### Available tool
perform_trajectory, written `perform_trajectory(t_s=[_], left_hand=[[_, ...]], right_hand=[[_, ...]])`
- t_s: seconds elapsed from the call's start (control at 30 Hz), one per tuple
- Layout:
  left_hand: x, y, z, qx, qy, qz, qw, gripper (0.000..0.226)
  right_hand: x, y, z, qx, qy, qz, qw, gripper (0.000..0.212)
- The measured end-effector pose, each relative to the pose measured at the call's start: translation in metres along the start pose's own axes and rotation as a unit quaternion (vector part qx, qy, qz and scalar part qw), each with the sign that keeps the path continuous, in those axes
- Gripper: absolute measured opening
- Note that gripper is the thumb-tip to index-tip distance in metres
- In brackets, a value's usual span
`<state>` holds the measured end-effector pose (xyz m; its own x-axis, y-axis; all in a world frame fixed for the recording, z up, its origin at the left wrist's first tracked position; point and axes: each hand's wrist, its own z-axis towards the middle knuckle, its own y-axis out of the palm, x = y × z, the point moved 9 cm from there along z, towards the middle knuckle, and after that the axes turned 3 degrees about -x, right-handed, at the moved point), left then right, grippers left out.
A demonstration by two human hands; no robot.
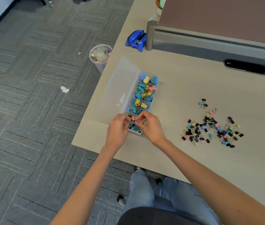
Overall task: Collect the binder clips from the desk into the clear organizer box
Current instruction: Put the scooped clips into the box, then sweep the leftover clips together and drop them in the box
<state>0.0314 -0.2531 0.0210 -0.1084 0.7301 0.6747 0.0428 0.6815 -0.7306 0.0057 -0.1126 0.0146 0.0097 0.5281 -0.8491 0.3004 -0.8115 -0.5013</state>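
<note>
Blue jeans show at the bottom edge, below the near rim of the pale wood desk. Both forearms reach forward over that rim. The left hand and the right hand meet above the nearest compartment of the clear organizer box, and the curled fingertips of both pinch one pink binder clip between them, just over the small clips already lying in that compartment. The farther compartments hold larger clips in blue, teal, yellow and pink, and the box's lid lies opened flat to its left. Well to the right of the box, a loose pile of small clips, mostly black, is spread on the desk. Farther back a blue pouch lies beside a grey partition post. On the carpet left of the desk stand a waste bin and a crumpled paper scrap.
</note>
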Motion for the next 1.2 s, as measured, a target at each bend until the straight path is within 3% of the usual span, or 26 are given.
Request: perform_trajectory(t_s=[0.33,0.83,0.93,1.07,1.2], left_hand=[[0.041,0.028,0.008,-0.019,0.037,-0.030,0.999,0.022],[0.164,0.176,0.030,-0.126,0.109,-0.031,0.986,0.018],[0.178,0.202,0.018,-0.139,0.187,0.059,0.971,0.042],[0.167,0.237,0.002,-0.212,0.196,0.165,0.943,0.097],[0.155,0.253,-0.012,-0.227,0.218,0.261,0.913,0.102]], right_hand=[[0.027,-0.062,-0.013,0.079,0.020,-0.001,0.997,0.016],[0.167,-0.222,-0.076,0.189,0.148,-0.051,0.970,0.013],[0.196,-0.253,-0.093,0.222,0.157,-0.103,0.957,0.012],[0.234,-0.271,-0.103,0.174,0.176,-0.169,0.954,0.049],[0.251,-0.265,-0.096,0.071,0.180,-0.226,0.955,0.070]])
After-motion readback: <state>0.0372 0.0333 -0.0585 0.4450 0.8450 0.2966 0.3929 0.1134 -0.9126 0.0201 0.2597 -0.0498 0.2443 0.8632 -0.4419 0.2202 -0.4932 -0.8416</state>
